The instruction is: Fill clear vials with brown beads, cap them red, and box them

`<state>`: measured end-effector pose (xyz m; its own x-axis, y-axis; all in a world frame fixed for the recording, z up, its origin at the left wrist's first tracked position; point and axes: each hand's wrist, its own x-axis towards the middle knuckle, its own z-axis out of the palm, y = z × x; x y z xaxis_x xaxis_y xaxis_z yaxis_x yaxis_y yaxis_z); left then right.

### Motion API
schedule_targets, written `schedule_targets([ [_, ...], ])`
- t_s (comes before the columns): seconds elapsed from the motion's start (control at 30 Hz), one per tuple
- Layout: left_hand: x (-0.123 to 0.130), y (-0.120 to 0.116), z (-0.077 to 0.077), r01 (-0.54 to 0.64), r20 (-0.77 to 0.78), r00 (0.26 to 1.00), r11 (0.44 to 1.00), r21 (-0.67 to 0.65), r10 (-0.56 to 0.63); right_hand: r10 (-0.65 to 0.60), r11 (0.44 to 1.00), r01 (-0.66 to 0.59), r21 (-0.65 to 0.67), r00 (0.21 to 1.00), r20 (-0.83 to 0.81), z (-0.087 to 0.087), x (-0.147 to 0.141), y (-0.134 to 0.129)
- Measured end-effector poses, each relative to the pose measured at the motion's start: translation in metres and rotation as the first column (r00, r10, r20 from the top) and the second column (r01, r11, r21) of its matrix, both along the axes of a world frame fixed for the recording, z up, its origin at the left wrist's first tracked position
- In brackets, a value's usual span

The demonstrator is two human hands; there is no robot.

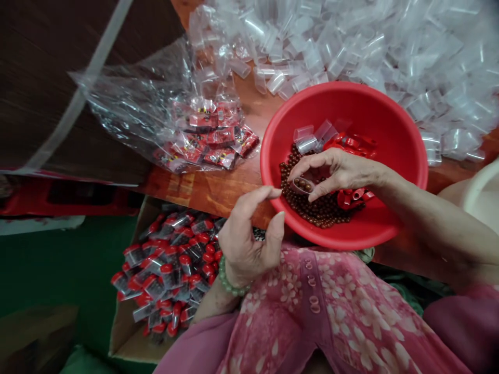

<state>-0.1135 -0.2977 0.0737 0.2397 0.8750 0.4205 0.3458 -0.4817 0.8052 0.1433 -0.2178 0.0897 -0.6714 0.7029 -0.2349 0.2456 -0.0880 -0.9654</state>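
Note:
Inside a red plastic basin, my right hand pinches a small clear plastic tube between thumb and fingers. A few brown balls show in the tube's mouth. Below it lies a heap of small brown balls. Several clear tubes and red plastic caps rest in the basin around the hand. My left hand, with a green bead bracelet, is just outside the basin's left rim. Its thumb and forefinger are apart, with nothing between them.
Many clear tubes cover the back of the wooden table. An open plastic bag holds red packets. At lower left, a cardboard box contains red-capped tubes. A white container rim shows at right.

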Motion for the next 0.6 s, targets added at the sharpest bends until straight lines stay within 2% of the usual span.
schedule_targets([
  [0.07,0.009,0.006,0.002,0.050,0.023,0.999,0.999,0.002,-0.050,-0.018,0.999,0.018,0.029,1.000,-0.003,0.006,0.001,0.000],
  [0.13,0.016,0.014,0.004,0.135,-0.001,0.991,0.989,-0.052,-0.135,-0.008,0.999,0.009,0.046,1.000,-0.017,0.011,0.002,-0.001],
  [0.2,0.023,0.022,0.004,0.232,-0.020,0.971,0.963,-0.137,-0.237,-0.019,0.998,0.022,0.061,0.998,-0.054,0.016,0.004,-0.002],
  [0.3,0.032,0.034,0.004,0.350,0.049,0.936,0.903,-0.249,-0.349,-0.056,0.993,0.066,0.096,0.993,-0.100,0.021,0.005,-0.003],
  [0.37,0.037,0.039,0.004,0.380,0.123,0.925,0.865,-0.328,-0.360,-0.074,0.987,0.087,0.138,0.993,-0.096,0.023,0.006,-0.005],
  [0.5,0.044,0.043,0.004,0.394,0.269,0.917,0.769,-0.503,-0.294,-0.161,0.969,0.170,0.177,0.985,-0.066,0.025,0.005,-0.009],
  [0.6,0.046,0.043,0.003,0.442,0.395,0.885,0.709,-0.550,-0.246,-0.236,0.945,0.247,0.215,0.969,-0.078,0.026,0.004,-0.013],
])
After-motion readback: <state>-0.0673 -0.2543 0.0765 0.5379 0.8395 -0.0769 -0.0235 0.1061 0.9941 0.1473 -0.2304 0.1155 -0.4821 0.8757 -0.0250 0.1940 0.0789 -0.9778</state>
